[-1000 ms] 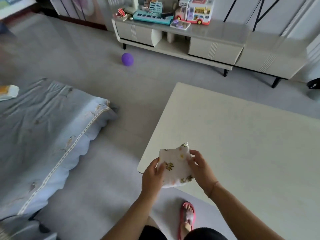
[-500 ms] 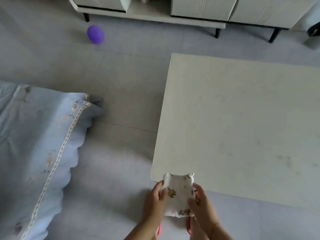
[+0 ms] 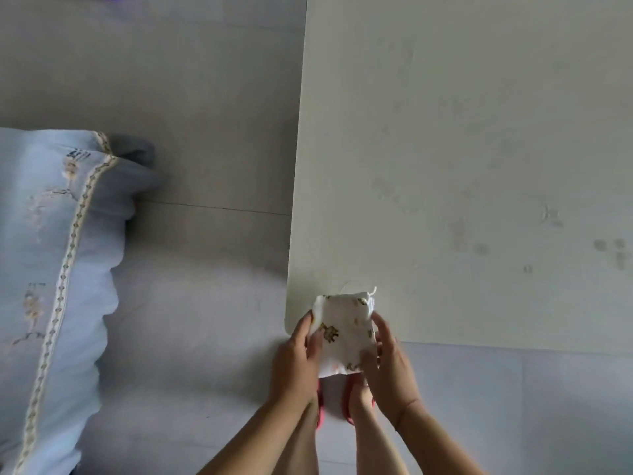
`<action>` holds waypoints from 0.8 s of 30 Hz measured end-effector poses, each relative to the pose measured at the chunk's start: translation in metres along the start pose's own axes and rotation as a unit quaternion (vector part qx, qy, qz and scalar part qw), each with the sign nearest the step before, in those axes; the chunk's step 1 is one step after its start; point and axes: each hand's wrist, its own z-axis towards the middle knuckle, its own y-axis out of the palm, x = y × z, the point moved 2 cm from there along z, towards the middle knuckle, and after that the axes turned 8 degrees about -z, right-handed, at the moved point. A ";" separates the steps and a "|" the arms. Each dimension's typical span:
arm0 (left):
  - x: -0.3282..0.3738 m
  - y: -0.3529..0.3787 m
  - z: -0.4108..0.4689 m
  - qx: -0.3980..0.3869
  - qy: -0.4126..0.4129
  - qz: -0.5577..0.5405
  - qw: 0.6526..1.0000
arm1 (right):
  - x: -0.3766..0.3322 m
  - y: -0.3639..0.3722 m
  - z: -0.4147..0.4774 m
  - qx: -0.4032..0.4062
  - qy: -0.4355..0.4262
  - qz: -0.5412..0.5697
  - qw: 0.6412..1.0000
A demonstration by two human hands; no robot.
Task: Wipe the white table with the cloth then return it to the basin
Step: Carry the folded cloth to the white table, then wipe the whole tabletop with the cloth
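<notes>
Both hands grip the small folded white cloth with yellow animal prints (image 3: 344,332), left hand (image 3: 297,361) and right hand (image 3: 390,368) pinching its soft sides, right over the rounded near corner of the smooth, faintly smudged white table (image 3: 462,159); pale blue embroidered quilt (image 3: 51,255) at left

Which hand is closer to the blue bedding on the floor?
Left. The left hand holds the cloth on the side facing the blue bedding; the right hand holds the far side.
</notes>
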 end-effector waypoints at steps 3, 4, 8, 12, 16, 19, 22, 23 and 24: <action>0.003 0.002 0.022 0.021 0.049 0.041 0.998 | -0.004 0.004 0.023 0.052 -0.019 0.002 0.998; 0.005 0.001 0.027 0.036 0.067 0.056 0.996 | -0.005 0.004 0.030 0.075 -0.026 -0.007 0.997; -0.001 -0.002 0.043 0.131 0.138 0.142 0.971 | -0.009 0.007 0.049 0.195 -0.001 -0.136 0.971; -0.005 -0.008 0.063 0.190 0.168 0.135 0.958 | -0.038 0.037 0.061 0.214 -0.107 -0.247 0.939; -0.002 -0.004 0.086 0.123 0.158 0.058 0.978 | -0.048 0.074 0.078 0.177 -0.154 -0.318 0.919; -0.007 0.004 0.089 0.080 0.149 0.029 0.985 | -0.034 0.075 0.088 0.177 -0.187 -0.363 0.896; -0.011 0.008 0.085 0.066 0.153 0.022 0.986 | -0.016 0.046 0.103 0.194 -0.200 -0.390 0.878; -0.010 0.009 0.084 0.061 0.152 0.018 0.986 | -0.009 0.033 0.109 0.207 -0.169 -0.388 0.882; -0.009 0.009 0.083 0.058 0.151 0.018 0.987 | -0.005 0.022 0.115 0.225 -0.126 -0.378 0.889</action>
